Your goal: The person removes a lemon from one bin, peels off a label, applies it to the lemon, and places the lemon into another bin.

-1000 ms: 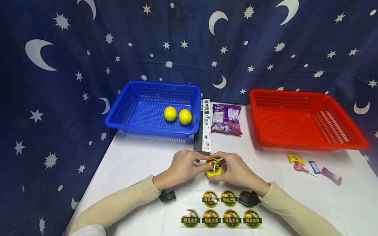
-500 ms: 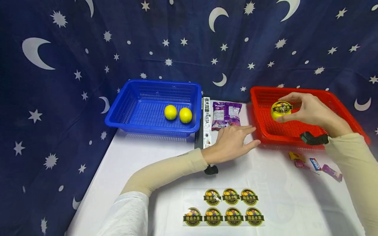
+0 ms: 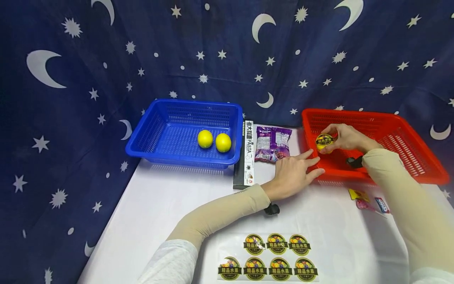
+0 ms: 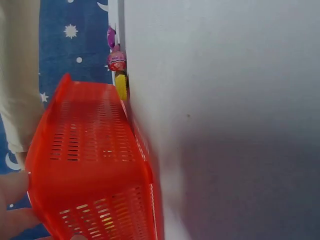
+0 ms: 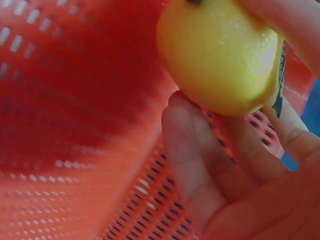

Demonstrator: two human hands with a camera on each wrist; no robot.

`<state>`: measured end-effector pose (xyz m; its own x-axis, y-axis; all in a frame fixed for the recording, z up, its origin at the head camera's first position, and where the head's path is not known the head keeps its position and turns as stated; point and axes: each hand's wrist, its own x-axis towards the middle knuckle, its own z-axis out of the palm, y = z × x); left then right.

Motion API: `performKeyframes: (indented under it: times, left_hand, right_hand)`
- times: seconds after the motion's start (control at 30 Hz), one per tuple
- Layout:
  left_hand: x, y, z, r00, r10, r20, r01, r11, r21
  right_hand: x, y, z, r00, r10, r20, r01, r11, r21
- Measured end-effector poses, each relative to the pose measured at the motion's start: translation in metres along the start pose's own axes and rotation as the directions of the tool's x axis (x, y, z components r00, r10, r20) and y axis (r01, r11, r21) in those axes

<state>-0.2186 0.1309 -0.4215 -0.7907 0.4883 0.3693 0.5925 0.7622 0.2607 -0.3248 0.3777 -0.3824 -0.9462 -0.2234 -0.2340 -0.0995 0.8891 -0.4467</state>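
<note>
At right of centre the right hand (image 3: 345, 138) pinches a stickered lemon (image 3: 324, 142) low inside the red basket (image 3: 408, 157), not yet released, the left hand (image 3: 294, 173) flat-fingered against its rim, while two plain lemons (image 3: 214, 140) wait in the blue basket (image 3: 149, 138).

This looked like a staged recording setup rather than a lived-in room: a star-and-moon backdrop cloth (image 3: 227, 51) hung right behind the white surface (image 3: 170, 205), with a blue basket (image 3: 152, 136) and red basket (image 3: 408, 138) set against it.

Three lemons (image 3: 205, 139), two baskets (image 3: 184, 118), seven stickers (image 3: 276, 243), one pasta box (image 3: 248, 154)
</note>
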Motion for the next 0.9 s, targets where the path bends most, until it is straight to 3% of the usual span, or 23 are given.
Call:
performKeyframes:
  times: [0.23,0.6,0.77,0.9]
  left_hand:
    - [-0.001,0.000,-0.001,1.000,0.014,-0.010,-0.014,1.000,0.003]
    - [0.002,-0.002,-0.006,1.000,0.013,0.013,-0.013,0.999,0.036]
    - [0.008,-0.011,-0.019,0.991,0.063,0.122,-0.063,0.998,-0.002]
    - [0.009,-0.028,-0.046,0.983,0.112,0.144,-0.102,0.992,-0.071]
  right_hand:
    - [-0.001,0.001,0.011,0.996,-0.012,0.088,0.012,1.000,-0.002]
    - [-0.005,-0.005,0.015,0.994,-0.041,0.106,0.038,0.999,0.033]
    - [-0.019,-0.014,-0.001,0.999,-0.020,0.039,0.019,0.999,0.026]
    - [-0.043,-0.036,-0.016,0.995,0.003,-0.096,0.002,0.999,0.053]
